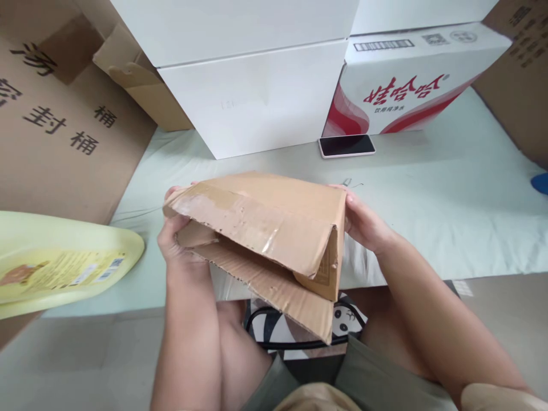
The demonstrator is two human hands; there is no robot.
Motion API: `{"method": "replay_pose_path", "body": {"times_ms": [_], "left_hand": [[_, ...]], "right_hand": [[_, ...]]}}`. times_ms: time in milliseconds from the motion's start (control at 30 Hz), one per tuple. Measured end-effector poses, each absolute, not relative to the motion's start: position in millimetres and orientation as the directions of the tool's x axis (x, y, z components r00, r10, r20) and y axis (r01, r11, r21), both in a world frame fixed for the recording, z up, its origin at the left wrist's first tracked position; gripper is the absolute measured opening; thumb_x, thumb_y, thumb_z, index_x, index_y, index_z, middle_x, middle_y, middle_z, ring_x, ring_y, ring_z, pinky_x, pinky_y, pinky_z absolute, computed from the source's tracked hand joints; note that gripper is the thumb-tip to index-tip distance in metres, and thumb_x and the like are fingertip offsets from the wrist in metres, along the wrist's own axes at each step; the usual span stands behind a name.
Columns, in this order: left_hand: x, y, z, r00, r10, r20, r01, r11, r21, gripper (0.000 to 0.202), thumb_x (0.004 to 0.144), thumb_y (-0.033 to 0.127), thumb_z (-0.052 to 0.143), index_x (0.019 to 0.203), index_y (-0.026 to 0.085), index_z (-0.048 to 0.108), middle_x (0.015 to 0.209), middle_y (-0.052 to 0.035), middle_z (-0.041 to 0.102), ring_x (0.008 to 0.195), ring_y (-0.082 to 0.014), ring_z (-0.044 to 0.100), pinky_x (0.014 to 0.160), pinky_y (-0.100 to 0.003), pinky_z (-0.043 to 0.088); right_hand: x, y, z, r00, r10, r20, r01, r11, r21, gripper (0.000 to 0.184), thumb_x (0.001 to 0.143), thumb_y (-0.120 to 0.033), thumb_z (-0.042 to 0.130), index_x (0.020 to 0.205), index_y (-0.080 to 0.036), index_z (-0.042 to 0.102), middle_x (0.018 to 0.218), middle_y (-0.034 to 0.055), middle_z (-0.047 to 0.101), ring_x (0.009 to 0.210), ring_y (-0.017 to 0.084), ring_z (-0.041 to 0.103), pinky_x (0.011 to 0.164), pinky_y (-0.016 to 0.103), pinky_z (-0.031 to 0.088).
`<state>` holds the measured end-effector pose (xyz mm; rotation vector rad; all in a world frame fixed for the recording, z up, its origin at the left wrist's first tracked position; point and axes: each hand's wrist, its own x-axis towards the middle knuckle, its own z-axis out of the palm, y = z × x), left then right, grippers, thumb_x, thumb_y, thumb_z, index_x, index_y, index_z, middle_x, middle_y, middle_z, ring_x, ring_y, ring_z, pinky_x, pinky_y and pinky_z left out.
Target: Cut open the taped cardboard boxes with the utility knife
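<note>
Between my hands is a brown cardboard box, tilted above the table's front edge with its long flaps parted toward me. Strips of clear tape and torn edges show on the upper flap. My left hand grips the box's left end, thumb near the opening and fingers behind. At the right end, my right hand holds the side panel, its fingers partly hidden behind the cardboard. The inside of the box is dark and mostly out of sight.
A phone lies before stacked white boxes and a red-and-white carton. Left are a yellow bottle, a large printed carton and an open small carton. A pale green cloth covers the table.
</note>
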<state>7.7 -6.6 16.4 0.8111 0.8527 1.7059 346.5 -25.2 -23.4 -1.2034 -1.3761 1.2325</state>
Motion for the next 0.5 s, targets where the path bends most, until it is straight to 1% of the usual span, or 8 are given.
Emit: {"method": "replay_pose_path", "body": {"times_ms": [100,233,333,400,433,467,500], "left_hand": [[13.9,-8.6,20.8,-0.252,0.961,0.111,-0.493,-0.226,0.84,0.037,0.064,0.03,0.082,0.093,0.023,0.062,0.101,-0.0015,0.071,0.101,-0.0221,0.065,0.094,-0.034,0.054],[20.8,-11.5,26.5,-0.259,0.964,0.064,-0.552,-0.202,0.809,0.037,0.061,0.027,0.082,0.094,0.022,0.064,0.097,-0.0009,0.072,0.097,-0.0197,0.066,0.09,-0.032,0.055],[20.5,-12.5,26.9,-0.256,0.966,0.043,-0.568,-0.187,0.802,0.042,0.06,0.027,0.084,0.096,0.024,0.064,0.096,0.0012,0.072,0.097,-0.0197,0.066,0.088,-0.032,0.055],[17.7,-10.4,24.6,-0.272,0.961,0.047,-0.537,-0.192,0.822,0.047,0.058,0.028,0.087,0.099,0.026,0.065,0.096,0.0027,0.072,0.093,-0.0183,0.065,0.086,-0.031,0.054],[15.8,-8.2,22.9,-0.284,0.958,0.05,-0.512,-0.195,0.836,0.048,0.056,0.027,0.089,0.097,0.025,0.064,0.094,0.0031,0.071,0.09,-0.0168,0.065,0.083,-0.03,0.053],[13.7,-5.2,21.1,-0.297,0.953,0.051,-0.484,-0.196,0.853,0.048,0.053,0.026,0.091,0.093,0.024,0.064,0.09,0.0036,0.07,0.084,-0.0149,0.063,0.079,-0.028,0.052],[11.8,-1.7,19.3,-0.311,0.949,0.054,-0.458,-0.199,0.866,0.049,0.051,0.024,0.093,0.088,0.022,0.063,0.083,0.0046,0.066,0.077,-0.0127,0.06,0.073,-0.026,0.05]], "right_hand": [[346.6,-25.3,-21.6,-0.14,0.988,-0.067,-0.091,-0.08,-0.993,0.064,0.088,-0.075,0.064,0.135,-0.032,0.055,0.116,0.004,0.072,0.094,0.023,0.071,0.075,0.036,0.059],[348.0,-27.9,-17.7,-0.246,0.968,-0.053,-0.103,-0.08,-0.991,0.075,0.084,-0.08,0.066,0.14,-0.034,0.052,0.119,0.0058,0.072,0.103,0.026,0.073,0.082,0.041,0.062],[347.8,-30.3,-15.4,-0.312,0.949,-0.049,-0.101,-0.085,-0.991,0.084,0.079,-0.082,0.072,0.144,-0.033,0.05,0.114,0.0064,0.073,0.1,0.027,0.075,0.08,0.04,0.062],[346.4,-30.8,-16.0,-0.276,0.961,0.002,-0.121,-0.033,-0.992,0.084,0.077,-0.083,0.073,0.14,-0.032,0.051,0.108,0.0051,0.072,0.094,0.025,0.075,0.076,0.038,0.062],[345.2,-30.7,-16.9,-0.231,0.972,0.049,-0.133,0.018,-0.991,0.082,0.075,-0.084,0.073,0.135,-0.032,0.052,0.105,0.0042,0.071,0.089,0.024,0.074,0.073,0.036,0.061],[343.8,-30.5,-18.1,-0.176,0.979,0.105,-0.136,0.082,-0.987,0.079,0.075,-0.086,0.073,0.13,-0.032,0.052,0.103,0.0031,0.069,0.085,0.022,0.072,0.069,0.034,0.06],[342.2,-30.2,-19.3,-0.122,0.978,0.168,-0.123,0.153,-0.98,0.077,0.074,-0.086,0.073,0.125,-0.032,0.052,0.101,0.0022,0.068,0.081,0.02,0.07,0.067,0.032,0.059]]}}
